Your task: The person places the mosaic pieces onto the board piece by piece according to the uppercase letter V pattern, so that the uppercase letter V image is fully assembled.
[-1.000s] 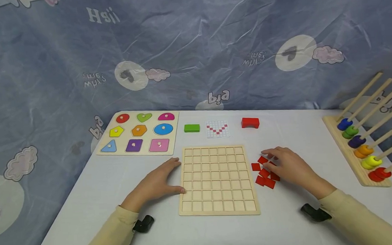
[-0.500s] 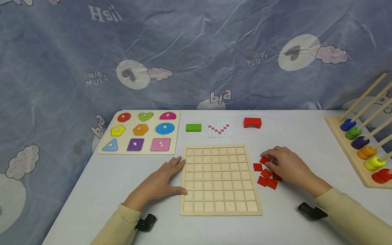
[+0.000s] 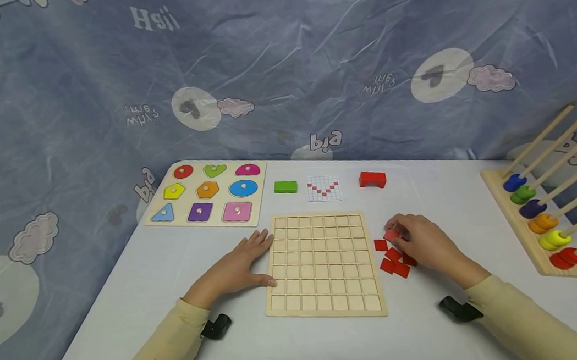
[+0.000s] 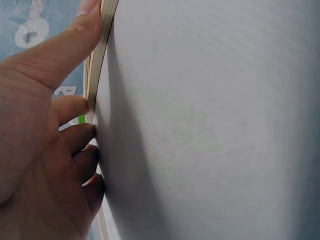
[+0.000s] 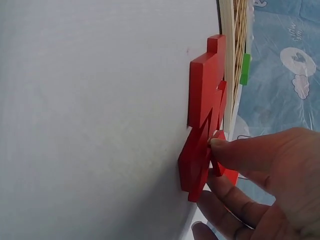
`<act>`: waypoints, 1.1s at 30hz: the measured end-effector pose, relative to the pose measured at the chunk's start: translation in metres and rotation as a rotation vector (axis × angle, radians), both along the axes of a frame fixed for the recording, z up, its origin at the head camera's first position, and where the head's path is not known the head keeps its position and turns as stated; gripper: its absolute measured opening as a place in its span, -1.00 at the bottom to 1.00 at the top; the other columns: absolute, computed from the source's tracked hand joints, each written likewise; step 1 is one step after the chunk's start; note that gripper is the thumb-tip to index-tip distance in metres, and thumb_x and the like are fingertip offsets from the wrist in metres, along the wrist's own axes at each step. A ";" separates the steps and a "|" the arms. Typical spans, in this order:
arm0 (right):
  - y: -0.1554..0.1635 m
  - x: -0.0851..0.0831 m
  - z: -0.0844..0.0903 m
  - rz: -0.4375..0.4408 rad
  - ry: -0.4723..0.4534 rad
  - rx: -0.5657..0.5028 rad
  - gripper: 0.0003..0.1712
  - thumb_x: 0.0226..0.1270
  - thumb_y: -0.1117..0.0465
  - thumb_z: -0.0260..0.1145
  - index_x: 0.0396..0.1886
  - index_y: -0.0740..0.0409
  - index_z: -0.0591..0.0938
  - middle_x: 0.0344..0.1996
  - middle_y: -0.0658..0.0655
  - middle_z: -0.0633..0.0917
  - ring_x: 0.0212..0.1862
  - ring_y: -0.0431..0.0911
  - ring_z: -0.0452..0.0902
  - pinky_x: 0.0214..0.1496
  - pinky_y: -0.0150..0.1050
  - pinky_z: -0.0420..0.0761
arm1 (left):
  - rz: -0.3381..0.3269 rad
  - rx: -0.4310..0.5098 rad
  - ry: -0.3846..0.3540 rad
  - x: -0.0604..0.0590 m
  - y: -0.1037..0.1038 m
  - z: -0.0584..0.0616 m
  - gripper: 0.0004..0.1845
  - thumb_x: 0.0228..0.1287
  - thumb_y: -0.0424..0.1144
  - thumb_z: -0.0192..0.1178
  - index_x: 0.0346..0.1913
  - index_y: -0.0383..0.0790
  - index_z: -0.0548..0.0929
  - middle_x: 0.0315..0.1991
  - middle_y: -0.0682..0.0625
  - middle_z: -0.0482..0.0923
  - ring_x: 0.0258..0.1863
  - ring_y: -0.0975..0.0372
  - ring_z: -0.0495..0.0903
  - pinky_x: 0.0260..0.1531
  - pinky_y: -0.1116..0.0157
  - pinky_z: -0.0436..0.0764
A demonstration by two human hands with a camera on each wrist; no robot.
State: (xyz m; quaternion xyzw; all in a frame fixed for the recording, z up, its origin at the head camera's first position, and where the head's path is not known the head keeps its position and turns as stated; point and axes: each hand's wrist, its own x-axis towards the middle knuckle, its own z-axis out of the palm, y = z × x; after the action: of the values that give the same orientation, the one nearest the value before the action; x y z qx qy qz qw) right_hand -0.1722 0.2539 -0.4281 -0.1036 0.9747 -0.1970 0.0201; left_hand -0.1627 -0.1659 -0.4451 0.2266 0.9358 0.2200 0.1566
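Your right hand (image 3: 423,243) sits over a loose heap of red tiles (image 3: 392,259) just right of the grid board (image 3: 323,263), and its thumb and fingertips pinch one tile (image 3: 391,234) at the far end of the heap. The right wrist view shows that tile (image 5: 217,150) as a thin, flat, square-cornered piece with a smooth matte red face, tipped up on edge between your fingertips (image 5: 235,150) while the other tiles (image 5: 205,100) lie overlapping on the table (image 5: 90,100).

Your left hand (image 3: 234,266) lies flat and relaxed on the table, fingers straight, pressed against the board's left edge. In the left wrist view your thumb (image 4: 60,55) and fingertips touch the pale wooden rim (image 4: 102,45); nothing is gripped.

The board is light, unfinished-looking wood, cut into a square lattice of shallow cells, all bare. The table (image 3: 174,253) is covered in a smooth white surface with a faint grain.

Beyond the board lie a green rectangular block (image 3: 285,187), a small white card (image 3: 324,189) printed with a red pixelled V, and a red arch-shaped block (image 3: 372,179). At the far left is a wooden shape puzzle (image 3: 205,195) with knobbed coloured pieces. At the right, a slanted wooden rack (image 3: 535,236) of dowels carries glossy rings (image 3: 538,209) in blue, green, purple, orange, yellow and red. A creased blue printed cloth (image 3: 281,65) hangs behind.
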 end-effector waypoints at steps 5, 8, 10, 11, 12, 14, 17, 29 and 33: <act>0.002 0.000 0.001 0.006 -0.011 -0.016 -0.65 0.22 0.29 0.50 -0.01 0.08 0.65 -0.27 0.12 0.64 -0.19 0.02 0.52 -0.23 -0.07 0.67 | 0.002 0.003 0.003 0.000 0.001 0.001 0.16 0.03 0.22 0.51 0.61 -0.09 0.15 0.64 -0.01 -0.06 0.63 0.07 -0.15 0.58 0.05 -0.07; 0.003 0.000 0.001 0.008 -0.014 -0.022 -0.65 0.23 0.27 0.50 0.01 0.06 0.65 -0.27 0.13 0.64 -0.19 0.02 0.52 -0.26 -0.10 0.66 | 0.008 0.005 0.003 0.000 0.001 0.000 0.16 0.02 0.22 0.52 0.61 -0.09 0.16 0.64 0.00 -0.06 0.63 0.07 -0.15 0.58 0.05 -0.06; 0.004 0.000 0.001 0.010 -0.009 -0.024 -0.65 0.24 0.28 0.49 0.01 0.06 0.65 -0.28 0.13 0.64 -0.20 0.02 0.52 -0.28 -0.14 0.64 | 0.011 0.005 0.001 -0.001 0.002 0.000 0.16 0.01 0.22 0.52 0.61 -0.08 0.16 0.64 0.00 -0.06 0.63 0.07 -0.15 0.58 0.06 -0.07; 0.004 0.000 0.001 0.011 -0.003 -0.025 -0.66 0.25 0.29 0.48 0.01 0.06 0.65 -0.28 0.13 0.65 -0.21 0.02 0.51 -0.30 -0.15 0.63 | 0.011 0.006 0.001 -0.001 0.002 0.000 0.16 0.01 0.21 0.52 0.61 -0.09 0.16 0.64 0.00 -0.05 0.63 0.07 -0.15 0.58 0.06 -0.07; 0.004 0.000 0.001 0.011 0.002 -0.027 -0.66 0.25 0.30 0.47 0.01 0.06 0.66 -0.28 0.14 0.65 -0.22 0.01 0.51 -0.31 -0.17 0.61 | 0.010 0.009 0.001 -0.001 0.002 0.000 0.16 0.01 0.21 0.52 0.61 -0.10 0.17 0.64 -0.01 -0.05 0.63 0.07 -0.15 0.58 0.05 -0.07; 0.005 0.001 0.001 0.014 0.015 -0.032 -0.68 0.27 0.32 0.45 0.01 0.06 0.66 -0.28 0.15 0.65 -0.24 0.01 0.50 -0.34 -0.21 0.59 | 0.011 0.013 0.000 -0.001 0.002 0.001 0.16 0.00 0.20 0.53 0.61 -0.11 0.18 0.64 -0.02 -0.04 0.63 0.06 -0.14 0.58 0.04 -0.07; 0.006 0.002 0.003 0.015 0.027 -0.047 -0.71 0.30 0.35 0.40 -0.01 0.05 0.66 -0.28 0.17 0.67 -0.26 0.00 0.51 -0.36 -0.22 0.57 | 0.011 0.016 0.000 -0.001 0.003 0.001 0.16 0.00 0.20 0.53 0.60 -0.12 0.18 0.64 -0.02 -0.03 0.63 0.05 -0.14 0.58 0.03 -0.07; 0.006 0.004 0.006 0.051 0.036 -0.141 -0.73 0.34 0.32 0.40 0.00 0.02 0.70 -0.30 0.09 0.71 -0.28 -0.03 0.51 -0.44 -0.28 0.53 | 0.020 0.011 -0.005 -0.001 0.001 0.000 0.17 -0.01 0.21 0.53 0.61 -0.10 0.17 0.64 -0.01 -0.04 0.63 0.07 -0.15 0.58 0.03 -0.06; 0.003 0.006 0.008 0.075 0.039 -0.161 -0.72 0.36 0.32 0.40 0.04 0.03 0.72 -0.34 0.02 0.70 -0.33 -0.08 0.47 -0.49 -0.31 0.48 | 0.024 0.011 -0.002 -0.001 0.001 -0.001 0.17 -0.01 0.21 0.54 0.61 -0.10 0.17 0.64 0.00 -0.04 0.63 0.08 -0.14 0.58 0.05 -0.07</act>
State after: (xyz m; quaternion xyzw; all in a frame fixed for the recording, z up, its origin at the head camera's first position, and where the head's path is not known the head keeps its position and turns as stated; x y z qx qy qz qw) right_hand -0.1666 0.2571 -0.4198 -0.1453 0.9513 -0.2718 -0.0001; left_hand -0.1635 -0.1647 -0.4463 0.2161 0.9371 0.2271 0.1535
